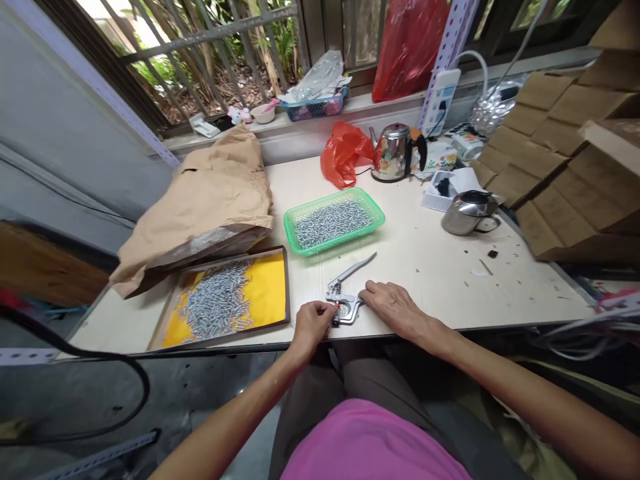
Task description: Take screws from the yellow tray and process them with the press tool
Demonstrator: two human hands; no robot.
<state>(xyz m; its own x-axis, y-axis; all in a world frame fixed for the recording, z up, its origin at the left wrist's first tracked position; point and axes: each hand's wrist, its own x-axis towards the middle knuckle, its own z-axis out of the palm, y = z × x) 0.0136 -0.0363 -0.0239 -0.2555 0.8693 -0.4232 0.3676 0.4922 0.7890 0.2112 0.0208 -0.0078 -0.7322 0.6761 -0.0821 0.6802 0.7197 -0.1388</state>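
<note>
Silver hand pliers (352, 308) with a coil spring and a long lever handle lie on the table by its front edge. My left hand (314, 325) is closed in a pinch at the jaw end of the pliers; what its fingertips hold, if anything, is too small to name. My right hand (395, 305) is closed on the handle at the right side of the pliers, knuckles up. The other handle sticks out freely towards the back. Behind the pliers stands a green basket (334, 250) with many small silvery metal pieces (333, 223).
A shallow tray (270, 293) with a yellow bottom and a heap of similar metal pieces sits left, beside a large brown paper bag (210, 187). Kettle (393, 157), red plastic bag (345, 157) and steel pot (465, 217) stand further back. Cardboard (575, 193) is stacked right.
</note>
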